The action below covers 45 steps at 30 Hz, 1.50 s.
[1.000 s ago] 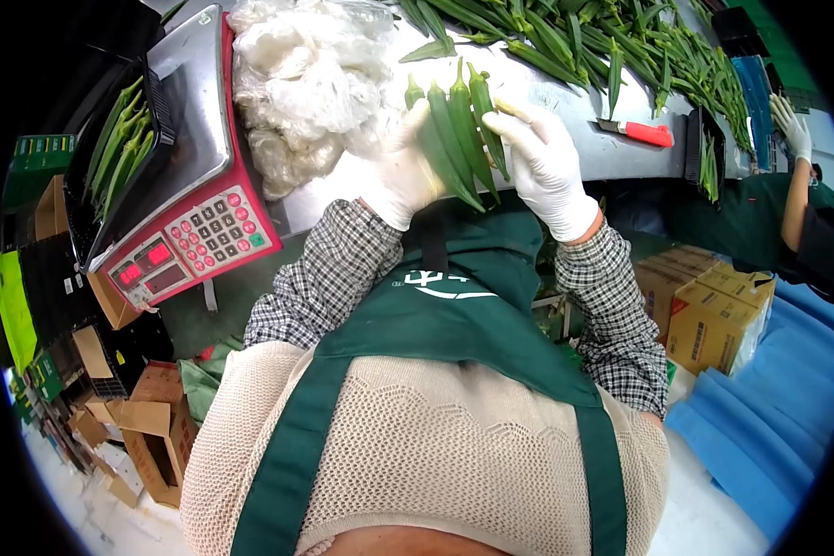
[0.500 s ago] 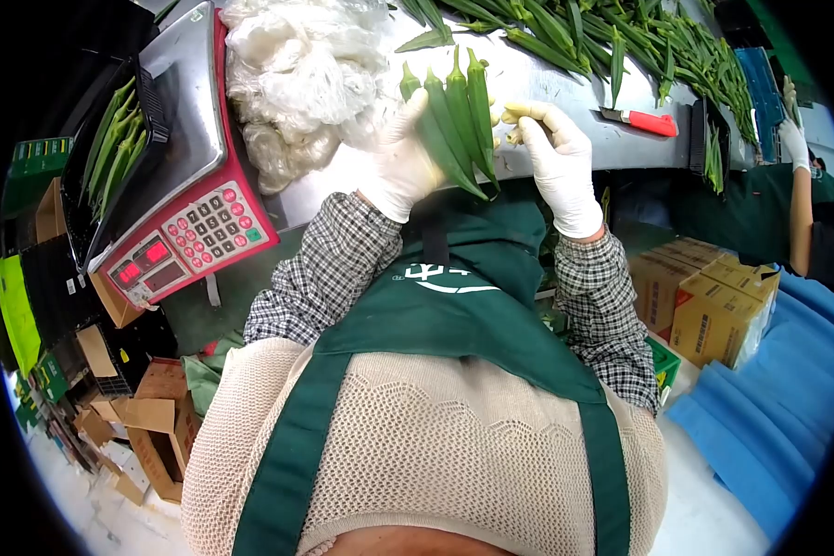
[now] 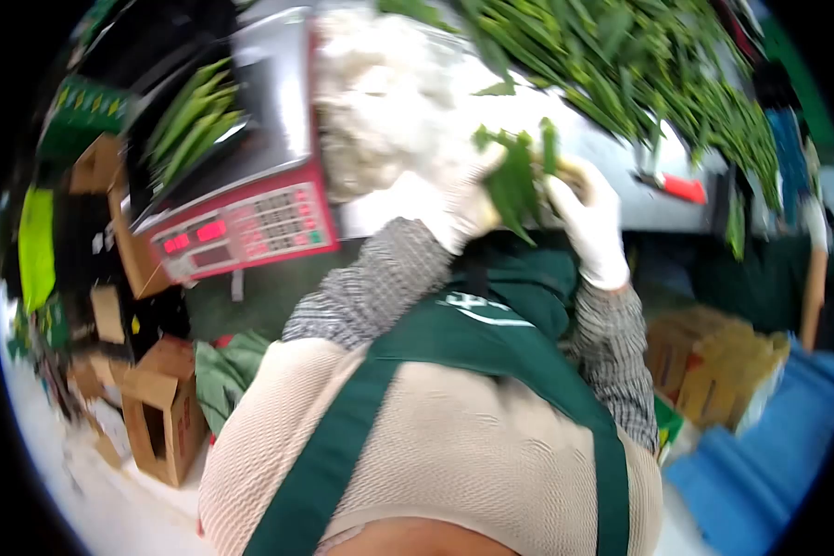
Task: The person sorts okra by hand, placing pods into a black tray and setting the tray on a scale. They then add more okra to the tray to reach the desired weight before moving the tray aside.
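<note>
My left hand, in a white glove, is closed around a few green okra pods, their stem ends pointing away from me. Close beside it, my gloved right hand pinches a single okra pod between thumb and fingers. Motion blur softens both hands and the pods. A heap of okra spreads over the metal table beyond my hands. To the right of my right hand lies a knife with a red handle.
At left stands a red digital scale bearing a black tray of okra. Crumpled clear plastic bags lie beside it. Cardboard boxes sit on the floor. At far right is another person's gloved hand.
One okra pod is now in my right hand, apart from those in my left. The view has turned, so the scale and table sit further right, and the picture is blurrier.
</note>
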Motion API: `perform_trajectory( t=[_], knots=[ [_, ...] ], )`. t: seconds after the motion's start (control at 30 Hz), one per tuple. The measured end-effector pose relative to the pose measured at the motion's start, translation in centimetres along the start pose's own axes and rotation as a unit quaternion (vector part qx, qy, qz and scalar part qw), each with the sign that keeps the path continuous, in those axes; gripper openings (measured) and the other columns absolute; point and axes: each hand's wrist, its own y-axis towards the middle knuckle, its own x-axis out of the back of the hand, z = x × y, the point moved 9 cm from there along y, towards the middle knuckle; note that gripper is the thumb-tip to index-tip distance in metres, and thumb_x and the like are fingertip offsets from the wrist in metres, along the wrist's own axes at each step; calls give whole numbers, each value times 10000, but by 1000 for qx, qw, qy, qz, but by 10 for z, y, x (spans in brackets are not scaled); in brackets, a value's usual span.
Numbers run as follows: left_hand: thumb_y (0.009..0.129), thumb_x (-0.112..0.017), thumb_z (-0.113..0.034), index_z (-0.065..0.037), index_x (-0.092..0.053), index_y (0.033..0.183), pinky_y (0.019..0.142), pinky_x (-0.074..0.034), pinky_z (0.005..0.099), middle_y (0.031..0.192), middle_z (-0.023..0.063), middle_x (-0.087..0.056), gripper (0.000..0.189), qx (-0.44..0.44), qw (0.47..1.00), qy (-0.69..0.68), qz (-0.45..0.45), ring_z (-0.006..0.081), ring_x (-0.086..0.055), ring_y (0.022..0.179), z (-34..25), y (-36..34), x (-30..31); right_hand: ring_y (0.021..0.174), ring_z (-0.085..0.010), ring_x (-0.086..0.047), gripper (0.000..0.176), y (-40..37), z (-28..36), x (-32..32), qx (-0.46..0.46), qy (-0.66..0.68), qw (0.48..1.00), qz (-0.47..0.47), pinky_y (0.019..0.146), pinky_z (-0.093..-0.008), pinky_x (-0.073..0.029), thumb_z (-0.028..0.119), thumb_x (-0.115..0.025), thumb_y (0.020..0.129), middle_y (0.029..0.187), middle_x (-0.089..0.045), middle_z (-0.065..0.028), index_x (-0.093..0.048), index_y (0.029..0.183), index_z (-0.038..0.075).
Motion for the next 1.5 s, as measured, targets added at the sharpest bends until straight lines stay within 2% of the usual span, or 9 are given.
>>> perform_trajectory(
  t=[0.4, 0.47, 0.53, 0.63, 0.8, 1.13, 1.27, 1.3, 1.5],
  knots=[
    [783, -686, -16, 0, -494, 1176, 824, -495, 299, 1032, 92, -622, 437, -287, 820, 490, -65, 159, -596, 934, -102, -104, -141, 753, -137, -512, 300, -11, 69, -14, 218, -133, 967, 12, 719, -242, -445, -41, -587, 813, 988, -575, -76, -584, 1111, -2],
    [784, -669, 25, 0, -482, 1221, 815, -498, 297, 1057, 102, -607, 476, -394, 656, 641, -52, 162, -592, 942, -150, -153, -210, 764, -138, -508, 262, 1, 49, -5, 179, -125, 976, 10, 725, -243, -437, -6, -577, 837, 965, -568, -65, -584, 1100, -3],
    [807, -635, 40, 19, -479, 1243, 824, -500, 299, 1073, 95, -602, 463, -543, 305, 776, -98, 164, -587, 960, -198, -200, -248, 774, -143, -511, 237, 8, 31, 3, 178, -139, 974, -9, 731, -246, -437, 2, -572, 844, 949, -566, -65, -589, 1081, -5],
    [775, -693, -10, 8, -503, 1241, 882, -478, 309, 1138, 170, -587, 503, -426, 11, 878, -219, 239, -599, 1017, -247, -216, -258, 782, -169, -527, 202, 12, -9, 11, 176, -175, 968, -48, 736, -259, -443, 0, -565, 845, 940, -571, -79, -599, 1044, -8],
    [820, -693, -302, -1, -465, 1312, 1057, -332, 383, 1382, 216, -413, 621, -121, 113, 953, -252, 331, -407, 1272, -307, -203, -168, 812, -249, -564, 155, 14, -23, 5, 213, -263, 938, -74, 741, -314, -463, -21, -547, 829, 928, -581, -125, -613, 969, -12],
    [885, -634, -150, -20, -575, 1221, 902, -475, 266, 1133, 69, -629, 364, -325, 336, 832, -299, 145, -601, 1023, -346, -283, -273, 909, -246, -573, 158, 17, -35, 6, 175, -237, 954, -52, 814, -311, -466, -18, -536, 851, 986, -575, -127, -614, 988, -24],
    [863, -661, -183, -26, -612, 1161, 881, -471, 243, 1079, 71, -647, 340, -274, 216, 897, -271, 137, -605, 1007, -332, -271, -257, 914, -244, -570, 156, 18, -36, 5, 185, -245, 951, -47, 822, -311, -461, -15, -535, 854, 987, -576, -125, -615, 988, -22],
    [856, -666, -207, -41, -627, 1130, 872, -473, 245, 1059, 72, -653, 323, -246, 83, 936, -239, 148, -615, 982, -323, -263, -256, 915, -244, -569, 155, 18, -35, 5, 182, -246, 951, -43, 824, -309, -460, -15, -535, 855, 986, -576, -125, -616, 987, -21],
    [852, -661, -218, -43, -626, 1116, 862, -485, 297, 1054, 102, -653, 319, -176, 100, 945, -256, 211, -619, 974, -332, -232, -219, 909, -242, -566, 152, 19, -35, 4, 177, -251, 951, -25, 832, -304, -450, -19, -529, 857, 974, -580, -124, -618, 980, -19]
  ],
)
